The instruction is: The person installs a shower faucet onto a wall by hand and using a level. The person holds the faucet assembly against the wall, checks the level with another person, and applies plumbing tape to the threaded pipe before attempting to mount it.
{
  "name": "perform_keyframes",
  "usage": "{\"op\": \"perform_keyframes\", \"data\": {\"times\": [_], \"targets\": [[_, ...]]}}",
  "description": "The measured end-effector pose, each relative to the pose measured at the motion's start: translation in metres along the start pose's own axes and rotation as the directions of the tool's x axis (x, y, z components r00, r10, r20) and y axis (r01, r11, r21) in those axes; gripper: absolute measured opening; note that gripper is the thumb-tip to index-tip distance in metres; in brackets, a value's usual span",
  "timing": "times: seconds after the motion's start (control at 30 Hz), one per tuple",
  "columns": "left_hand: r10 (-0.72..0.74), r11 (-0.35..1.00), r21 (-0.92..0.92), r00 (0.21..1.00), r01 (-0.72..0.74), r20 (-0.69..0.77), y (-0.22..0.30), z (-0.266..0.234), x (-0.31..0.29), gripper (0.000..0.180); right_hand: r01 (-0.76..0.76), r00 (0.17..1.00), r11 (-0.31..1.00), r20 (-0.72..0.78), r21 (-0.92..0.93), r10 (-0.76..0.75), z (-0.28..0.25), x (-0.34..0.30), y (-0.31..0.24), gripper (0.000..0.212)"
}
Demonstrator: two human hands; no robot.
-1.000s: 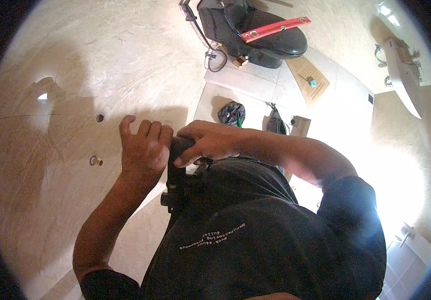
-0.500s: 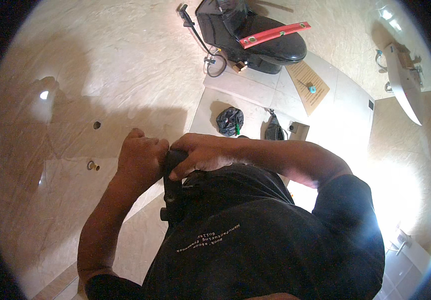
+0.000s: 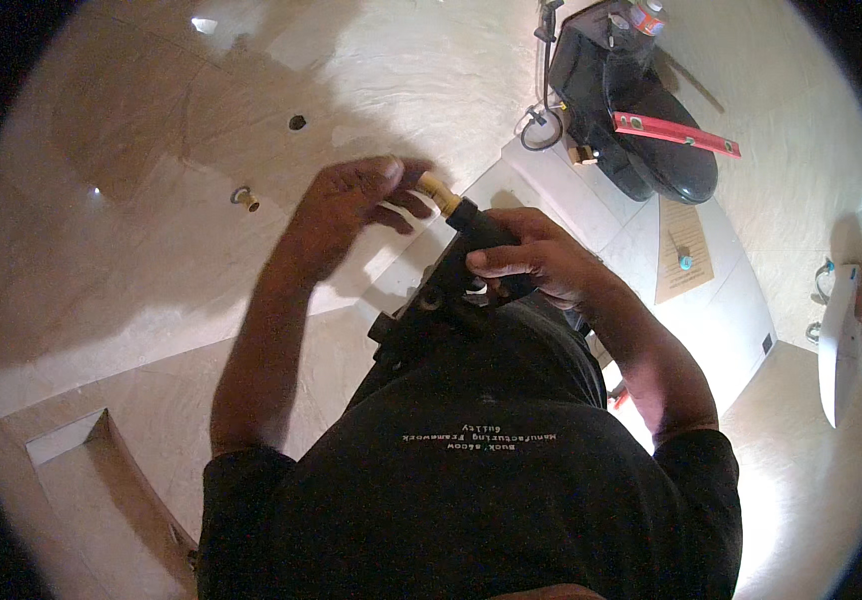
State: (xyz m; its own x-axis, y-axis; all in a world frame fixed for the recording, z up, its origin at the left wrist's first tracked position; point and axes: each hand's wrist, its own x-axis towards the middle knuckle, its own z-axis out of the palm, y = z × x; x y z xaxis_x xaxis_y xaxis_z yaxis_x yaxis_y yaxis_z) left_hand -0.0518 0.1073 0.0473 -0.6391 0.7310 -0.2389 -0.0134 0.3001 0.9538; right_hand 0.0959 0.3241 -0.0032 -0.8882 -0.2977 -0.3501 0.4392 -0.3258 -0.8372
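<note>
In front of my chest, my right hand (image 3: pixel 531 258) is wrapped round a black mixer tap (image 3: pixel 416 312) with a tubular body and a short knob at its lower left end. A brass threaded piece (image 3: pixel 448 203) sticks out of the tap's upper end. My left hand (image 3: pixel 356 205) is just left of that piece, its fingers apart. The index finger reaches to the brass end; whether it touches I cannot tell. On the wall to the left, a brass pipe outlet (image 3: pixel 246 199) pokes out below a dark round hole (image 3: pixel 298 123).
A black toilet (image 3: pixel 591 110) stands at the far right with a red spirit level (image 3: pixel 676 133) across it and a bottle (image 3: pixel 647 16) on top. Beside it lie cardboard (image 3: pixel 676 285) and a black hose (image 3: pixel 548 75). A white basin (image 3: pixel 841 350) is at the right, a wall niche (image 3: pixel 101 490) at lower left.
My left hand has come off the tap's end and opened. My right hand has moved right with the tap, now tilted, and the brass piece shows. The view has turned left.
</note>
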Motion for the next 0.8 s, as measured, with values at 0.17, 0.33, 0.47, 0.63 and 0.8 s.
{"op": "perform_keyframes", "data": {"times": [0.17, 0.33, 0.47, 0.63, 0.8], "targets": [[0.097, 0.984, -0.129, 0.981, -0.12, -0.17, -0.013, 0.031, 0.001, 0.049, -0.014, 1.0, 1.0, -0.006, -0.008, 0.014, 0.004, 0.001, -0.009, 0.039], [-0.053, 0.997, -0.064, 0.98, 0.042, -0.191, -0.001, 0.027, 0.0, 0.04, -0.016, 0.995, 1.0, -0.094, -0.007, 0.015, 0.023, 0.0, -0.018, 0.039], [0.101, 0.824, 0.565, 0.976, 0.025, -0.191, 0.01, 0.027, 0.006, 0.051, 0.025, 0.995, 0.947, -0.082, -0.32, -0.054, 0.036, 0.004, -0.018, 0.037], [-0.017, 0.706, 0.696, 0.986, 0.129, -0.166, 0.021, 0.02, -0.008, 0.064, 0.029, 0.994, 0.908, -0.083, -0.418, -0.07, 0.046, 0.005, -0.011, 0.047], [0.216, 0.81, 0.572, 0.972, -0.125, -0.093, -0.006, 0.014, -0.009, 0.056, 0.034, 0.997, 0.951, -0.053, -0.309, -0.053, 0.054, 0.009, -0.006, 0.048]]}}
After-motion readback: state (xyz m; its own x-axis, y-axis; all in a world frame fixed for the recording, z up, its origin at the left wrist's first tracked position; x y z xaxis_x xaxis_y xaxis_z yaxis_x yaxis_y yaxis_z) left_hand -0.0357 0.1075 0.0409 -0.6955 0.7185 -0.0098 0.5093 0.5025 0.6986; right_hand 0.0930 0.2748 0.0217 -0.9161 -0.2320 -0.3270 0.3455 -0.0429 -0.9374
